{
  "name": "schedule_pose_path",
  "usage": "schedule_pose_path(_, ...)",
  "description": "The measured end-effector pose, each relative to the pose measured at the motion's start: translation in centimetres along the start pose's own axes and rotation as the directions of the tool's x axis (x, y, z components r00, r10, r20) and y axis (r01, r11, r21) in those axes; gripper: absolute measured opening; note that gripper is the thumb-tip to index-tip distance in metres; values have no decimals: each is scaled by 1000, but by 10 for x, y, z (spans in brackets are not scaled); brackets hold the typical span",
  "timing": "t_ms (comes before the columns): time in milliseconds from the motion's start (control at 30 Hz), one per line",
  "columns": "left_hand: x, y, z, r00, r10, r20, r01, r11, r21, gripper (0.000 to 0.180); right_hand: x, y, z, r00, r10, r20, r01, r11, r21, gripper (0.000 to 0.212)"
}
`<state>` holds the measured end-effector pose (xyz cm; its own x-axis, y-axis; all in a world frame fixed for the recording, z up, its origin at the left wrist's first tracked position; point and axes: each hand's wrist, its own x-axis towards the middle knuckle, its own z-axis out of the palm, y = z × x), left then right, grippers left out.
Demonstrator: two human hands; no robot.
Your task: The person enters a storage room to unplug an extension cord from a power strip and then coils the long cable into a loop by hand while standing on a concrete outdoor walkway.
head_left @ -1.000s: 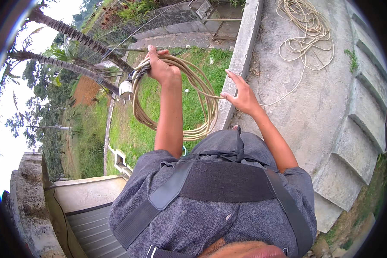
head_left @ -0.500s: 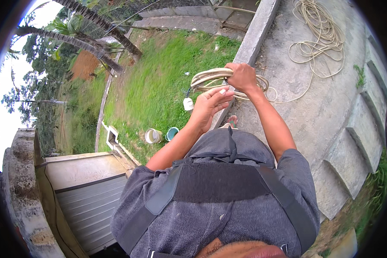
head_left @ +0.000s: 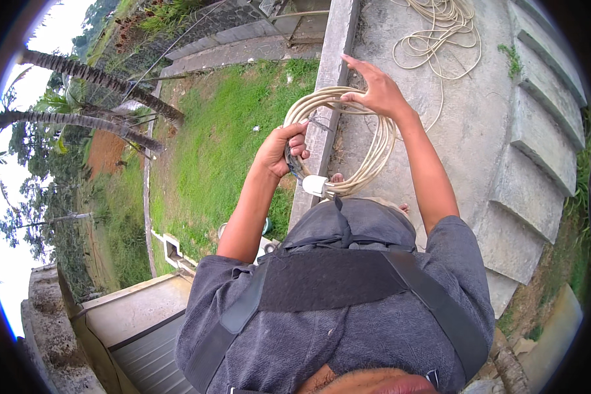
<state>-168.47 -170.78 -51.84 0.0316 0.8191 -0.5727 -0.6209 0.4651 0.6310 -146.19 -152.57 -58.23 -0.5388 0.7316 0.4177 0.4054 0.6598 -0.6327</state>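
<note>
A coil of cream-coloured cable (head_left: 379,152) hangs in loops in front of my body. My left hand (head_left: 284,150) is closed around the left side of the coil. At the coil's lower left a white plug or socket end (head_left: 314,185) dangles near dark tape on the cable. My right hand (head_left: 379,90) is at the coil's upper right, its fingers spread and the thumb close to the top loops. From the coil a single strand runs to a loose pile of the same cable (head_left: 433,33) on the concrete.
A low concrete curb (head_left: 335,59) separates the grass (head_left: 223,138) on the left from the concrete floor (head_left: 466,144). Stepped concrete slabs (head_left: 538,151) line the right side. Palm trunks (head_left: 105,75) lean at the far left, and a roofed structure (head_left: 141,308) stands at the lower left.
My left hand has gone from loosely open to gripping the coil. My right hand has released its grip and spread its fingers. The coil now hangs as a wide ring, and my view has shifted right.
</note>
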Motion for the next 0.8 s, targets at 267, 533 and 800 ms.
schedule_pose_path(267,-50,9,40,964,187,189,-73,870,-487,21,-103,152,16,831,518,204,-535,844,41,74)
schedule_pose_path(533,-145,70,79,538,737,408,-53,513,-857,13,-9,59,121,966,258,-18,-258,966,16,91)
schedule_pose_path(800,-202,107,106,222,948,229,-2,235,-972,11,155,-5,162,986,19,-163,-11,999,52,25)
